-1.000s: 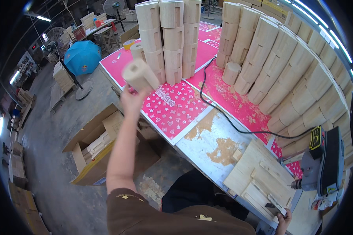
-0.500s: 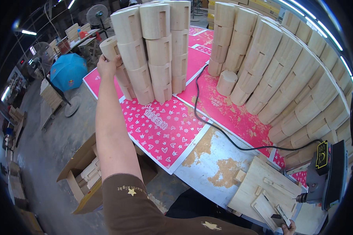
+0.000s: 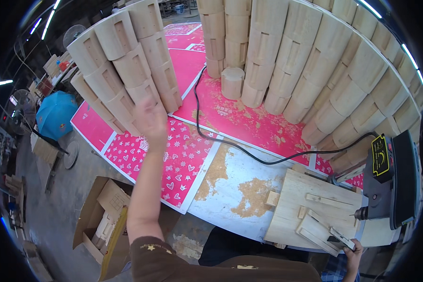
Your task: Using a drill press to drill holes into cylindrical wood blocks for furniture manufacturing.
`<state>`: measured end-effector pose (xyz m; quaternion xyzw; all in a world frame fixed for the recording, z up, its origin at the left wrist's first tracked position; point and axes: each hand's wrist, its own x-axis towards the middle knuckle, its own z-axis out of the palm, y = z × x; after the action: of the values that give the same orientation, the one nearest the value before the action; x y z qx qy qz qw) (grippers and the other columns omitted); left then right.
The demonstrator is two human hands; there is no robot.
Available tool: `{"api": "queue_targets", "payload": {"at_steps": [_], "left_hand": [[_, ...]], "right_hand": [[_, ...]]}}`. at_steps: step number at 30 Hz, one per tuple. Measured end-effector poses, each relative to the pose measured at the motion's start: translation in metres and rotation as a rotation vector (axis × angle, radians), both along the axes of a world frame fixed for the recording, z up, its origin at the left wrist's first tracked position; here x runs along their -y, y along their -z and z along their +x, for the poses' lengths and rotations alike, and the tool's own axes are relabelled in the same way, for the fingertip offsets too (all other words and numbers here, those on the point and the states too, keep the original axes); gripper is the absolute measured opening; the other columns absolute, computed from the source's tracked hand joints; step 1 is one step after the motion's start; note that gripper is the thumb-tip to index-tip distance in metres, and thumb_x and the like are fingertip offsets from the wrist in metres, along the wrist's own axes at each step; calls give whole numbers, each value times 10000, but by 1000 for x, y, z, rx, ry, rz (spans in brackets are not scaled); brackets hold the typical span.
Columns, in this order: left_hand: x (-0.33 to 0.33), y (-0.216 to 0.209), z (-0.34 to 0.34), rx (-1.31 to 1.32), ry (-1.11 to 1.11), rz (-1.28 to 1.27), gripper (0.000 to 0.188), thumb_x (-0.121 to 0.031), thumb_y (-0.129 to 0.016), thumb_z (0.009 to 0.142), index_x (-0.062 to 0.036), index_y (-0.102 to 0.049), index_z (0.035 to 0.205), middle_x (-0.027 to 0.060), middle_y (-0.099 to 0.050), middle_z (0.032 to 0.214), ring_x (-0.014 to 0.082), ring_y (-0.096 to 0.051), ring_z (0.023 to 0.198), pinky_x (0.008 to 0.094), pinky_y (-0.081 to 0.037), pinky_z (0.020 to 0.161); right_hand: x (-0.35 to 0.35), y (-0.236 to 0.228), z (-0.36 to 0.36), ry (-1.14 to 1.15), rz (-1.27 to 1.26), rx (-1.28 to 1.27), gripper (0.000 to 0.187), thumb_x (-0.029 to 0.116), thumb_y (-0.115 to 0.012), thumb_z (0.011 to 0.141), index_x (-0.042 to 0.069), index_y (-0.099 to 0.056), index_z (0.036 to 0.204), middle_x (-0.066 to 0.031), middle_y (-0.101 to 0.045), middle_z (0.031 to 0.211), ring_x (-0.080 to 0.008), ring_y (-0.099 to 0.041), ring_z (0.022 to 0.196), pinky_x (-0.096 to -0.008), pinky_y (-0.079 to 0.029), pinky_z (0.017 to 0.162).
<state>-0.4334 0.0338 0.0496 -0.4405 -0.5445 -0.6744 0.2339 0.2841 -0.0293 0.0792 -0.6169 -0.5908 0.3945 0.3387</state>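
My left hand (image 3: 151, 121) is in front of the left group of stacked wooden blocks (image 3: 138, 70). It looks empty, with its fingers loosely apart and slightly blurred. These pale blocks have rounded sides and cut slots, and stand in columns on a pink printed sheet (image 3: 174, 175). At the lower right, my right hand (image 3: 354, 254) has its fingers around the end of a metal bar (image 3: 341, 238) with a black piece beside it. That bar lies at the edge of a wooden board (image 3: 291, 202) with strips fixed on it, below the chuck of a drill (image 3: 362, 214).
A single short block (image 3: 232, 83) stands before the long rows of stacked blocks (image 3: 305, 61). A black cable (image 3: 263, 162) crosses the table to the drill. Sawdust (image 3: 256, 197) covers parts of the surface. An open cardboard box (image 3: 91, 221) with wooden pieces sits below left; a blue umbrella (image 3: 56, 114) is beyond.
My left hand has come away from the small block at the leftmost column and moved nearer and to the right. The view has swung rightward; my right hand stays at the metal bar.
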Motion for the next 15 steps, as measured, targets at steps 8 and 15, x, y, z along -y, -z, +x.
{"api": "queue_targets", "payload": {"at_steps": [8,15], "left_hand": [[-180,36,84,221,-24,-573,626,-127,-746,609,21,-452,1142,223,-494,1082,362,-487,1018,411,-419,881],[-222,43,99,453,-233,-416,642,-232,-738,578,40,-468,1093,264,-541,1027,421,-512,983,460,-416,865]], "right_hand": [[2,-4,-5,-7,-17,-39,302,131,-771,604,5,-617,832,-23,-575,774,-99,-525,727,-232,-408,669],[5,-1,-7,27,-47,-36,267,79,-761,605,6,-641,833,-37,-600,787,-110,-550,734,-230,-426,684]]}}
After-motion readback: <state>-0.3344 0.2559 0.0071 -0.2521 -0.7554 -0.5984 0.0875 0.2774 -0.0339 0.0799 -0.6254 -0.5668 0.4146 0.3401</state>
